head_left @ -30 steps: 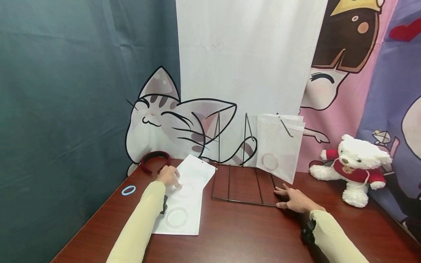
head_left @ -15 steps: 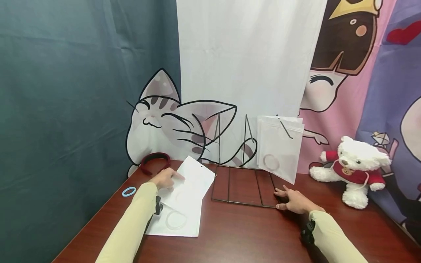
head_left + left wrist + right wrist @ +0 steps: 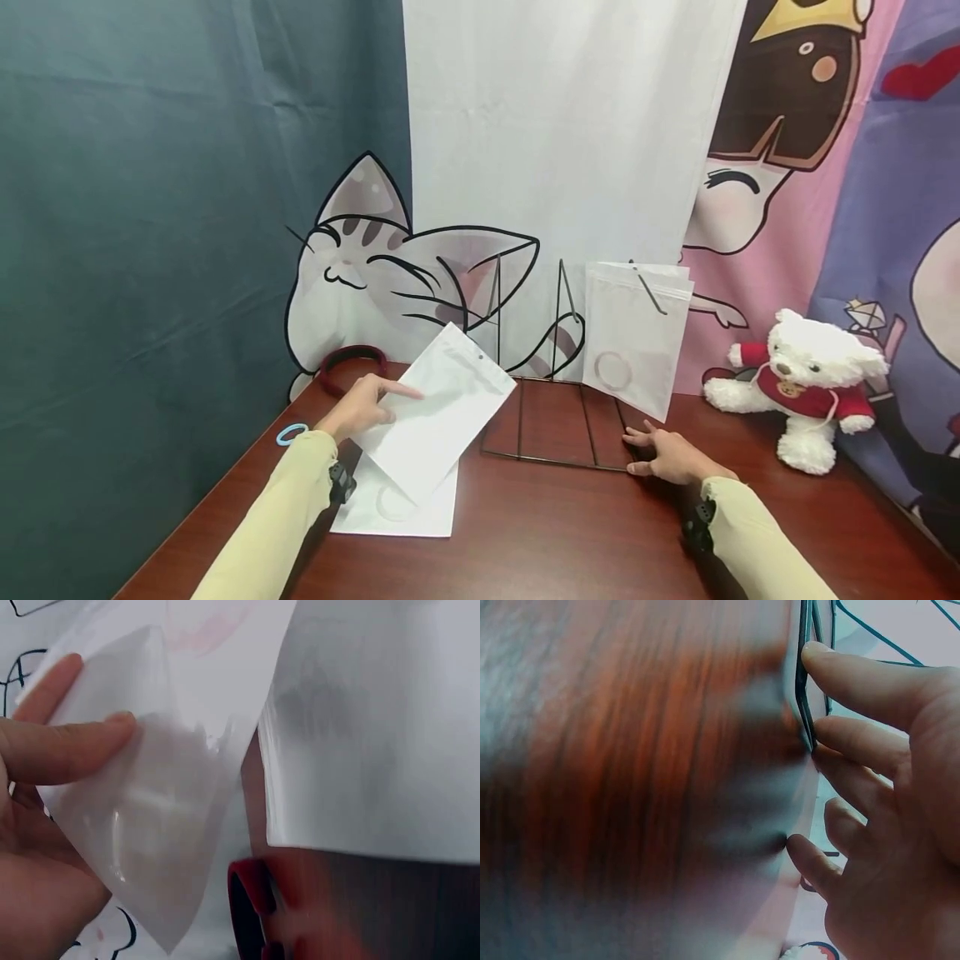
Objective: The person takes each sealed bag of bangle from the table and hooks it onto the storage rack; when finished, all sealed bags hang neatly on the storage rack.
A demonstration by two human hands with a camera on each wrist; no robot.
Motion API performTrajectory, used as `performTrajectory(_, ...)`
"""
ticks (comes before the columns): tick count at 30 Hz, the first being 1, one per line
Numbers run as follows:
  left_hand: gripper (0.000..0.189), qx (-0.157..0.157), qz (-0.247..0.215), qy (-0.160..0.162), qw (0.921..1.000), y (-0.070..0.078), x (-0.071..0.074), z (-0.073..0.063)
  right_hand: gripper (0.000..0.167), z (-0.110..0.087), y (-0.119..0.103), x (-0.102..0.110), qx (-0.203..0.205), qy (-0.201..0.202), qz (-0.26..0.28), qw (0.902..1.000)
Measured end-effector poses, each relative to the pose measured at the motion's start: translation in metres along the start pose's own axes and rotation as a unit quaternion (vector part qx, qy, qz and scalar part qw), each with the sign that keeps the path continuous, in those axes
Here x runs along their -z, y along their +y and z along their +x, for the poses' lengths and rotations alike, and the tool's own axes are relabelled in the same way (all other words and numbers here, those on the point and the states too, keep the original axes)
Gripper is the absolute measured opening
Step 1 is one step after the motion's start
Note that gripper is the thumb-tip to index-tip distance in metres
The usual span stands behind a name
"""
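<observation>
Pinching a white zip bag [image 3: 446, 417] by its left edge, the left hand [image 3: 358, 408] tilts it over white packets [image 3: 420, 521] on the wood-grain table [image 3: 525, 542]! Over right, the right hand [image 3: 667, 457], fingers spread, touches the black wire rack [image 3: 558, 461], whose right hook [image 3: 648, 288] carries hanging bags [image 3: 641, 342].

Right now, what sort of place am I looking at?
Probably a small staged display corner: a cartoon-printed fabric backdrop, a reddish-brown wood-look table and a black wire rack hung with white plastic bags.
</observation>
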State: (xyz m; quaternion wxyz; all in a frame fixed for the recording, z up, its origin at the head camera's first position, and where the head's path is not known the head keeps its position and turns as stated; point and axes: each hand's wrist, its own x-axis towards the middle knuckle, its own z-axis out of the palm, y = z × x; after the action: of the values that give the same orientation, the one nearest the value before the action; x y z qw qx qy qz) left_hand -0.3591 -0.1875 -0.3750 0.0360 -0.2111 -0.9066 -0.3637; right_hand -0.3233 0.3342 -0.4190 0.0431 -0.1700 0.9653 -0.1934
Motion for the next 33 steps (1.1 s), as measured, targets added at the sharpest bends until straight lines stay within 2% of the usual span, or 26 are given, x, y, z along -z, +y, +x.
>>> performTrajectory(6, 0.058, -0.063, -0.057, -0.026, 0.9961, 0.02, -0.007, -0.004, 0.064, -0.002, 0.002, 0.0, -0.002, 0.003, -0.003, 1.0)
performTrajectory(13, 0.053, -0.113, -0.111, -0.057, 0.9857, 0.046, -0.018, -0.002, 0.064, -0.003, 0.0, 0.0, -0.001, 0.003, -0.013, 0.9999)
performTrajectory(20, 0.049, -0.14, -0.159, -0.05, 0.9761, 0.064, -0.029, 0.0, 0.064, -0.001, -0.003, 0.001, -0.002, -0.002, -0.004, 1.0)
performTrajectory(27, 0.049, -0.174, -0.179, -0.027, 0.968, 0.077, -0.039, 0.003, 0.064, 0.001, -0.005, 0.004, -0.005, -0.008, 0.004, 0.9999)
performTrajectory(33, 0.049, -0.179, -0.215, -0.015, 0.9598, 0.088, -0.051, 0.006, 0.065, 0.002, -0.005, 0.005, -0.008, -0.012, 0.008, 0.9999)
